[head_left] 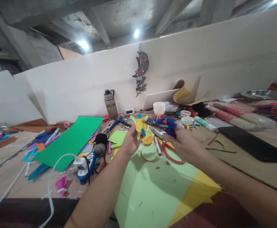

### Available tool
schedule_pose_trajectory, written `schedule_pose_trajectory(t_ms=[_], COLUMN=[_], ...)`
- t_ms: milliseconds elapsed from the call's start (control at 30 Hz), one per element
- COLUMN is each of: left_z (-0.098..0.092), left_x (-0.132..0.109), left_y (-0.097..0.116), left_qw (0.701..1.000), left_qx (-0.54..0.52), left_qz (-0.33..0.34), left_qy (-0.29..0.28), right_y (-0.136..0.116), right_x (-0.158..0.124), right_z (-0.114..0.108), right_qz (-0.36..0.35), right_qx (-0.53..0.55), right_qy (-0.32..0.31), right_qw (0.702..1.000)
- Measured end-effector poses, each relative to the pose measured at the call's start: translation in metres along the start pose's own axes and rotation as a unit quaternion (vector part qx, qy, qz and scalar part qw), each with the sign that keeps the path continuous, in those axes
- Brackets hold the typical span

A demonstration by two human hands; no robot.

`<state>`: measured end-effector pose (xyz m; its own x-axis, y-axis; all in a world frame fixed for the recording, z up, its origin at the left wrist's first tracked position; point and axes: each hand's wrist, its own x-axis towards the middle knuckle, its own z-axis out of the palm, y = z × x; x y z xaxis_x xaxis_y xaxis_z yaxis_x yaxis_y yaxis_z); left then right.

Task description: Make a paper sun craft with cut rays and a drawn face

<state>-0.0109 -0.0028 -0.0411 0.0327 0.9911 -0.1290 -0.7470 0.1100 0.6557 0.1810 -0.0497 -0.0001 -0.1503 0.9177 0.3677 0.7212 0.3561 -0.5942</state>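
Observation:
Between its fingers my left hand (131, 141) holds a yellow round paper piece (141, 125) with blue and green strips sticking out around it. My right hand (184, 137) is wrapped round a blue hot glue gun (168, 124), its nozzle pointing left at the edge of the yellow piece. Whether the nozzle touches the piece, I cannot tell. Just below lies a yellow coil (148, 138). Scissors with red handles (173, 155) lie under my right hand, on light green paper (150, 190).
Green sheet (72, 142), yarn balls (101, 138) and a blue power strip (86, 167) with a white cable lie left. A bottle (110, 106) and white cups (159, 108) stand behind. To the right are a glue tube (205, 123) and a black slab (254, 144).

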Motion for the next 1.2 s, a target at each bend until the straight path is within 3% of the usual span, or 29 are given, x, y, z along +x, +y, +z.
schedule_pose_trajectory(t_ms=[200, 467, 967, 1200], left_z=[0.000, 0.000, 0.003, 0.002], left_x=[-0.003, -0.006, -0.008, -0.006], left_y=[-0.002, 0.000, 0.000, -0.001], left_qw=[0.999, 0.998, 0.999, 0.999], left_qx=[0.022, 0.047, 0.036, 0.030], left_qz=[-0.006, -0.017, -0.017, -0.024], left_qy=[-0.042, -0.028, -0.019, -0.027], right_y=[-0.004, -0.002, -0.005, -0.002], right_x=[0.000, -0.002, -0.003, -0.001], right_z=[0.004, 0.012, 0.007, 0.010], right_qz=[-0.015, -0.018, -0.035, -0.040], right_qx=[0.027, 0.046, 0.064, 0.071], right_qy=[0.002, -0.019, -0.042, -0.021], right_qw=[1.000, 0.999, 0.996, 0.996])
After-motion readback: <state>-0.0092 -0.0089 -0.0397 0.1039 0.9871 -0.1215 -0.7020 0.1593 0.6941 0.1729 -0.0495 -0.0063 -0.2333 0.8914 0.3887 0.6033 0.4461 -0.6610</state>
